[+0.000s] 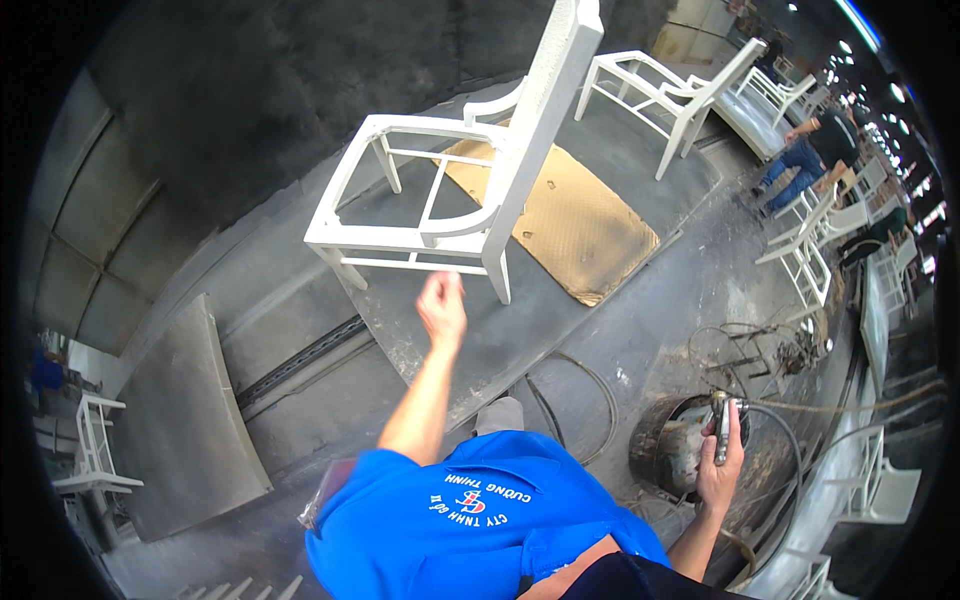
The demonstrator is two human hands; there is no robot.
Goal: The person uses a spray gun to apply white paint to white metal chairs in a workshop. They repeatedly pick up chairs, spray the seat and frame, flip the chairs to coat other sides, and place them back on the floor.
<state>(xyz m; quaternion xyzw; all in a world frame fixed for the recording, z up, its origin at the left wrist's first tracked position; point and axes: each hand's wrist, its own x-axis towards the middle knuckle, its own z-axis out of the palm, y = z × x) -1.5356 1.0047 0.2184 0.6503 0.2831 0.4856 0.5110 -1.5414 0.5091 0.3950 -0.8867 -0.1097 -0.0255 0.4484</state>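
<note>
Left hand [441, 308] reaches forward and up, arm stretched out from the blue shirt [470, 520], fingers loosely open and holding nothing; fingertips sit just short of the chair [470, 175], close to its near seat rail, contact not clear. Chair is a bare white frame, no seat panel, standing upright on a raised grey platform [520, 330]. Its tall back rises toward the top edge of the view, long axis running from the near right leg up and slightly right; open seat frame faces left, away from the back. Tan mat [570, 220] lies flat on the platform behind and to the right of the chair, partly under it. Right hand [722, 462] hangs low at the right, closed around a spray gun [722, 425]; gun stands roughly upright in the grip, nozzle end toward the top, long axis near vertical. Hose [790, 450] loops away from it across the floor. Dark drum [665, 450] stands just left of that hand, beside it. Second white chair [670, 90] stands farther back on the platform, well apart from the first. More white chairs line the right side; other people [815, 150] stand among them, far from both hands. Small white stool [95, 450] at the far left.
</note>
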